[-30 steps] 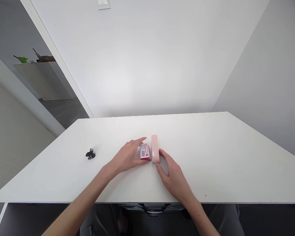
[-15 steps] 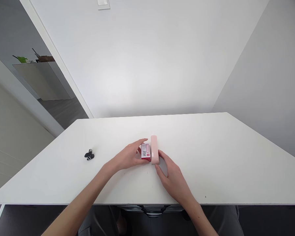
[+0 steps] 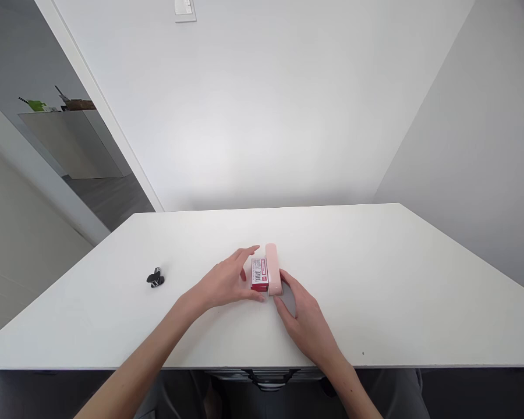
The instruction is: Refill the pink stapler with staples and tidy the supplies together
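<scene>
A pink stapler [image 3: 272, 269] lies lengthwise on the white tabletop, pointing away from me. Against its left side sits a small red-and-white box [image 3: 259, 274] with a barcode on its top. My left hand [image 3: 227, 282] is open around the left of the box, its thumb and index finger spread apart and off the box. My right hand [image 3: 305, 317] grips the near right part of the stapler, thumb at its near end and fingertips along its right side. To the left lies a pair of black clips [image 3: 156, 278], out of reach of both hands.
The white table [image 3: 375, 279] has its back edge near a pale wall [image 3: 279, 105]. At the left is a doorway, with a cabinet [image 3: 74, 145] beyond it. A black handle [image 3: 271, 379] shows below the table's front edge.
My left hand has let go of the red-and-white box, its thumb and fingers moving off it. The box stays beside the stapler. My right hand keeps its place, and the view has tilted slightly.
</scene>
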{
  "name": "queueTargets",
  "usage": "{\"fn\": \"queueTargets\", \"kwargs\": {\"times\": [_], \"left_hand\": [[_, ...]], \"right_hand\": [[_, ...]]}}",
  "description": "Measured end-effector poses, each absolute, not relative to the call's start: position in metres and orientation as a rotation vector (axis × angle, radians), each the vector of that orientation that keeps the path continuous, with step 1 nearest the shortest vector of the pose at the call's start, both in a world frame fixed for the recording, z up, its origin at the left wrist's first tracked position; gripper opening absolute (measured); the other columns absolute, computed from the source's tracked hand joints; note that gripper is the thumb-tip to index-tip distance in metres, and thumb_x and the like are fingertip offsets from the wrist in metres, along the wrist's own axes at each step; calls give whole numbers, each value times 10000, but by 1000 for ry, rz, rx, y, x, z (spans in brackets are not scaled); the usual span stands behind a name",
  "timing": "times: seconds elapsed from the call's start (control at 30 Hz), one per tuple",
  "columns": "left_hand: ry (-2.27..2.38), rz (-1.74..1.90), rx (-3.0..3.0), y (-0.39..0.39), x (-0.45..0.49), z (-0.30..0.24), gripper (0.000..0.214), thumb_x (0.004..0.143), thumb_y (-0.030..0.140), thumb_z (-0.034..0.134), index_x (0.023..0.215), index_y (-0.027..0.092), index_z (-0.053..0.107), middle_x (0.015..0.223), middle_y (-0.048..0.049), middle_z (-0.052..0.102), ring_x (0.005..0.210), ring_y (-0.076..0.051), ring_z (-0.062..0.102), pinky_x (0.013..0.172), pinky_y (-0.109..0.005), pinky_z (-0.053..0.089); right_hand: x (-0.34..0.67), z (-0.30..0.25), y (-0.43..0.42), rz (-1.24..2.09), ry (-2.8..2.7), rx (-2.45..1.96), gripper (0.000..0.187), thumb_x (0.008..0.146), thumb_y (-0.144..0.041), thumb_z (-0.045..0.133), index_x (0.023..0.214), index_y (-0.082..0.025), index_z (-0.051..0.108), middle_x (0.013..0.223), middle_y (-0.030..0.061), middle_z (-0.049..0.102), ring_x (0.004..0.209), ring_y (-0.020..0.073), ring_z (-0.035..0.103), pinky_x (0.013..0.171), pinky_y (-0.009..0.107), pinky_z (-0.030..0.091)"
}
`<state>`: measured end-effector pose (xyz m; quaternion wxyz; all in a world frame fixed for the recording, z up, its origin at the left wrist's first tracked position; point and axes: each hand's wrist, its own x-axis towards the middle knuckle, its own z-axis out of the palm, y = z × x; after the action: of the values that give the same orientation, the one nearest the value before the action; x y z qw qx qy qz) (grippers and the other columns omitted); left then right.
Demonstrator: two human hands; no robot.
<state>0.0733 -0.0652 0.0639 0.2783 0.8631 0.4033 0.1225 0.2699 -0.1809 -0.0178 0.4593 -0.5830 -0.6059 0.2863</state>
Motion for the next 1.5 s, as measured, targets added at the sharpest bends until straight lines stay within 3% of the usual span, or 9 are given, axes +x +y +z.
{"fn": "queueTargets", "kwargs": {"times": [0.07,0.23,0.37,0.47,0.53,0.7,0.87,1.07,1.5], "left_hand": [[1146,395,2369,-66,61,67,965,765,697,789,1586,350,418,1552,-100,543,1042,-268,719,881,-417,597],[1566,637,2482,-62,4,68,588,982,666,516,1422,279,564,1433,-108,635,1300,-328,609,1103,-509,497],[1933,585,2513,-69,-55,62,551,980,590,482,1387,233,583,1434,-142,651,1423,-415,507,1166,-625,412],[2108,481,2428,-84,-86,56,565,957,510,480,1427,206,550,1442,-172,654,1436,-433,507,1148,-657,421],[2139,456,2399,-95,-96,53,557,938,432,476,1451,222,516,1461,-143,659,1418,-414,537,1162,-654,410],[2084,466,2364,-107,-97,46,665,886,265,443,1549,224,410,1519,-85,638,1317,-384,621,1082,-591,498],[1869,341,2428,-91,-64,43,757,884,178,394,1634,158,292,1579,-69,584,1465,-388,486,1086,-543,504],[1575,307,2453,-64,12,39,833,877,82,365,1682,164,162,1605,-53,558,1522,-341,430,1142,-499,468],[1338,293,2263,-60,74,54,867,838,83,401,1663,241,185,1554,-49,605,1513,-333,460,1127,-534,463]], "right_hand": [[270,-18,-182,703,-1491,-1441,532,1053,-384,473,1577,-292,451,1589,67,570,1461,275,553,1202,503,489],[269,-17,-184,712,-1497,-1444,547,1047,-357,472,1591,-310,441,1595,53,564,1477,279,535,1213,513,480],[269,-17,-185,713,-1488,-1465,542,1041,-362,490,1579,-307,454,1589,54,573,1466,282,549,1202,512,496],[269,-18,-185,712,-1483,-1471,542,1040,-369,494,1578,-315,456,1587,51,576,1461,284,556,1192,512,506],[269,-18,-185,727,-1483,-1478,544,1043,-375,487,1582,-315,448,1594,48,569,1467,284,548,1196,513,500],[269,-18,-185,753,-1481,-1490,547,1050,-376,468,1592,-311,431,1611,44,549,1483,282,526,1221,521,468],[269,-16,-185,760,-1477,-1488,553,1048,-376,467,1594,-298,433,1607,52,551,1483,284,524,1220,521,463],[267,-15,-182,744,-1482,-1490,549,1037,-347,475,1581,-273,448,1596,64,562,1469,270,536,1222,503,461],[262,-11,-175,715,-1473,-1505,518,1052,-302,398,1556,-217,482,1572,100,580,1445,257,560,1182,475,503]]}}
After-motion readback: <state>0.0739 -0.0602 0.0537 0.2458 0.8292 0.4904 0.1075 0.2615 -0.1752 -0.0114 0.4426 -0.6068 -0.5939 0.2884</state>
